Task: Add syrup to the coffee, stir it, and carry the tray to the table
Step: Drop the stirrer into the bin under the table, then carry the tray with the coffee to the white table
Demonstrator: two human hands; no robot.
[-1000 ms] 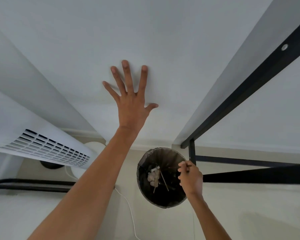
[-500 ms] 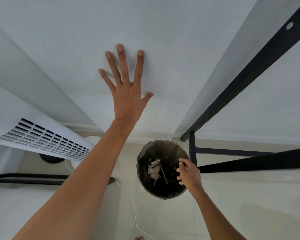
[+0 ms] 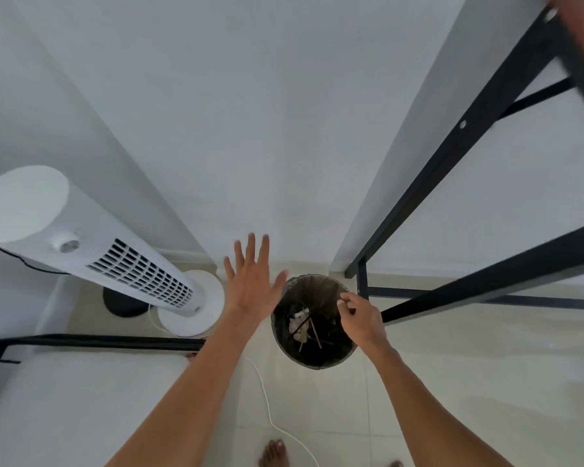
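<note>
No coffee, syrup or tray is in view. I look down at a dark round waste bin (image 3: 317, 360) on the tiled floor; it holds crumpled paper and thin wooden sticks (image 3: 315, 333). My right hand (image 3: 363, 318) hovers over the bin's right rim, fingers loosely curled, thumb and forefinger slightly apart, nothing visible between them. A dark blurred stick (image 3: 303, 321) lies slanted inside the bin just left of that hand. My left hand (image 3: 250, 288) is spread flat in the air left of the bin, holding nothing.
A white tower fan (image 3: 81, 241) stands left of the bin, and its cable (image 3: 267, 396) runs across the floor. A black metal table frame (image 3: 452, 156) rises on the right. A white surface with a black rail (image 3: 98, 342) fills the lower left. My bare foot (image 3: 273, 453) shows at the bottom.
My left hand has come off the wall and dropped toward the bin. My right hand's pinch has loosened over the bin, and the thin stick it held is no longer in it. The view has tilted downward.
</note>
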